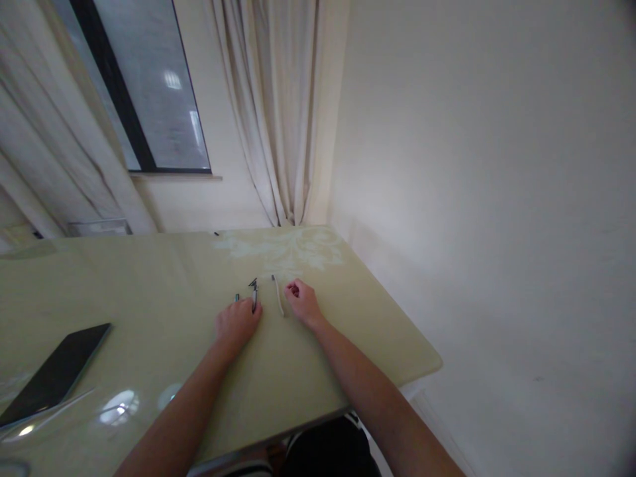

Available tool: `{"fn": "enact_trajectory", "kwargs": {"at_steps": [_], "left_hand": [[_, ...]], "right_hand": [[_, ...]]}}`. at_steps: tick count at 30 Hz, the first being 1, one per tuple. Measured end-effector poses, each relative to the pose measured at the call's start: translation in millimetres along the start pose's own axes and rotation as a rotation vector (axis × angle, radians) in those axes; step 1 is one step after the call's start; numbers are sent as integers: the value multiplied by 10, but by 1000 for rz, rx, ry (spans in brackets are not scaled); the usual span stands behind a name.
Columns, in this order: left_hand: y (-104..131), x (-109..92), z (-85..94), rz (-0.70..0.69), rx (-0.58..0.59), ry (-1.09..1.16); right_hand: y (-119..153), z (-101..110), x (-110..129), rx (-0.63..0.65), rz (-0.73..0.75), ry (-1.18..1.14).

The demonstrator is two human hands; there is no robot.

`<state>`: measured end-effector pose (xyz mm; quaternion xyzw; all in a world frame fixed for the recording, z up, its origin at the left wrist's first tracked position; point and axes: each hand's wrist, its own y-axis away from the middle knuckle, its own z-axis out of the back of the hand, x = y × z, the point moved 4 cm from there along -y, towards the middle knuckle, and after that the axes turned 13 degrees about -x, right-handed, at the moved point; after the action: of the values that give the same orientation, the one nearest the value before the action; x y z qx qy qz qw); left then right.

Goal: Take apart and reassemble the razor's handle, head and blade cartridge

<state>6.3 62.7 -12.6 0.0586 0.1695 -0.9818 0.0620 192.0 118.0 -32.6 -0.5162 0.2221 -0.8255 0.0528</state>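
Tool of slim dark metal [255, 295] is pinched in your left hand [238, 323]; your right hand [304, 305], curled, contents unclear, lies beside thin beige cord [279, 295], toward green worktop's [387, 338] right edge.

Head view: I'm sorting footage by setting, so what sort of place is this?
Probably a room in a home, though an office is possible: long pale curtains, a dark-framed window and a table with a floral pattern suggest it.

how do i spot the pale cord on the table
On the greenish table, look between the left hand and right hand. The cord lies nearer the right, a thin curve, paler than the small tool at the left.
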Motion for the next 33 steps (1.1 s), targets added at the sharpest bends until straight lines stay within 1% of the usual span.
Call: {"fn": "enact_trajectory", "kwargs": {"at_steps": [4, 6, 9, 13, 15, 16, 18, 19, 23, 24, 26, 28, 29, 31, 33], "left_hand": [[14, 36, 74, 19, -54, 41], [36, 9, 123, -18, -110, 83], [100, -111, 151, -149, -178, 168], [180, -308, 69, -340, -200, 258], [177, -343, 26, -409, -199, 288], [159, -328, 15, -432, -200, 300], [89, -216, 20, -436, -211, 309], [40, -118, 33, -410, -227, 304], [-153, 422, 78, -172, -320, 239], [-183, 542, 62, -118, -312, 219], [-214, 713, -19, -49, -217, 174], [-218, 796, -98, -27, -133, 151], [-216, 812, -125, -26, -112, 149], [-213, 810, -147, -27, -102, 154], [-214, 762, -126, -38, -138, 174]], "right_hand": [[11, 62, 52, -22, 70, -5], [33, 92, 106, -22, 125, -9], [87, 105, 195, 6, 214, -25], [154, 105, 276, 19, 338, -53], [169, 111, 288, 13, 365, -72], [171, 115, 288, 8, 369, -81], [166, 131, 286, -14, 374, -95], [160, 141, 284, -29, 376, -99], [122, 188, 266, -110, 373, -105], [113, 198, 258, -127, 369, -105], [96, 209, 237, -149, 357, -103], [86, 212, 217, -153, 344, -103], [83, 214, 210, -153, 340, -103], [84, 223, 206, -154, 337, -104], [95, 237, 221, -153, 354, -97]]}}
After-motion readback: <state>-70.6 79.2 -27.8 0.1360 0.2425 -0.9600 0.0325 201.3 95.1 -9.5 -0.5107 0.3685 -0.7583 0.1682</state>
